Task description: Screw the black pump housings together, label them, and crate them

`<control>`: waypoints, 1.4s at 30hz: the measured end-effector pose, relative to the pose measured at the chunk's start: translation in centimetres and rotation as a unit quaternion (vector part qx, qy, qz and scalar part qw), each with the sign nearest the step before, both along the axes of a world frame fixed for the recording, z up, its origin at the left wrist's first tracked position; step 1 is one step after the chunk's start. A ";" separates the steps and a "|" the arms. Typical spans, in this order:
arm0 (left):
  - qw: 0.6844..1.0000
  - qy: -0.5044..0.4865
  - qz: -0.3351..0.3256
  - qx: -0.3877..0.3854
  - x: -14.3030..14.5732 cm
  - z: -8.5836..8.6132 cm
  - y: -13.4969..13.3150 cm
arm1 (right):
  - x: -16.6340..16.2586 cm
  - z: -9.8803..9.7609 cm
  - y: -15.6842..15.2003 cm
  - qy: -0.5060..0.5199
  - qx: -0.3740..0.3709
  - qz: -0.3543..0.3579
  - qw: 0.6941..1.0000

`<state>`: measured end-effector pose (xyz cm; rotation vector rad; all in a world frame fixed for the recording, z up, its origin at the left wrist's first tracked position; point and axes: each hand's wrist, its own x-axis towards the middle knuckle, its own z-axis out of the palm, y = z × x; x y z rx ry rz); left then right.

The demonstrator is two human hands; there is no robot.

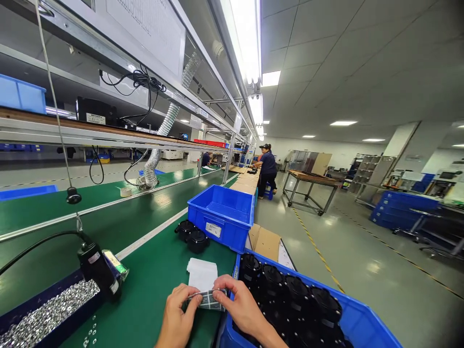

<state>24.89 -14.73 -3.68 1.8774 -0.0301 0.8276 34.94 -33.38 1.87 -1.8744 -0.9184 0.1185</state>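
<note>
My left hand and my right hand both pinch a small strip of printed labels between thumbs and fingers, just above the green bench mat. A white sheet of label backing paper lies on the mat right behind the strip. To the right of my hands, a blue bin holds several black round parts. Two more black round parts sit on the mat farther back.
An empty blue bin stands behind the two parts. A tray of small silver washers and a hanging black power screwdriver are at the left. A cardboard box sits between the bins. Other workers stand far down the line.
</note>
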 end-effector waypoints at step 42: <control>0.982 -0.058 0.179 0.015 -2.9 -2.9 0.4 | 12.8 2.5 14.7 -0.164 0.120 -0.025 0.979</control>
